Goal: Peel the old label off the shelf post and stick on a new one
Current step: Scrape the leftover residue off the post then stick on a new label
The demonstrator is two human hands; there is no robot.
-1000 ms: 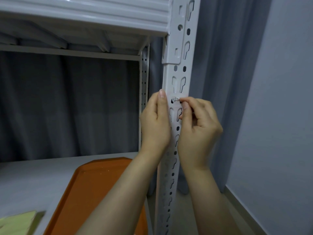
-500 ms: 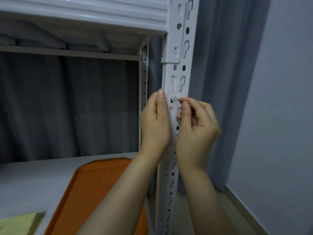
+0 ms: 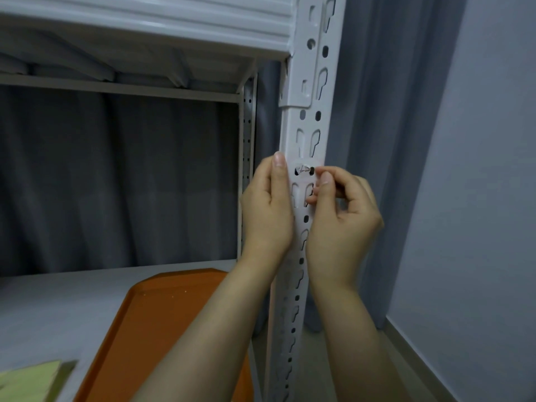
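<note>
Grey curtains (image 3: pixel 145 184) back the shelf post (image 3: pixel 307 132), gripped by the left hand (image 3: pixel 268 207); the curled right hand (image 3: pixel 343 207), holding nothing, picks the old label (image 3: pixel 304 170) at its right edge.

White slotted shelf post (image 3: pixel 308 126), white label (image 3: pixel 304 163) with dark scribble, orange tray (image 3: pixel 174 314), grey curtain (image 3: pixel 145 184)

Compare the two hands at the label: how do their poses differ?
The left hand lays a straight thumb up the left edge of the shelf post, beside the label; the right hand has curled fingers picking at the label's right edge. The left hand's other fingers are hidden; the right hand's knuckles show. Both work at label height.
</note>
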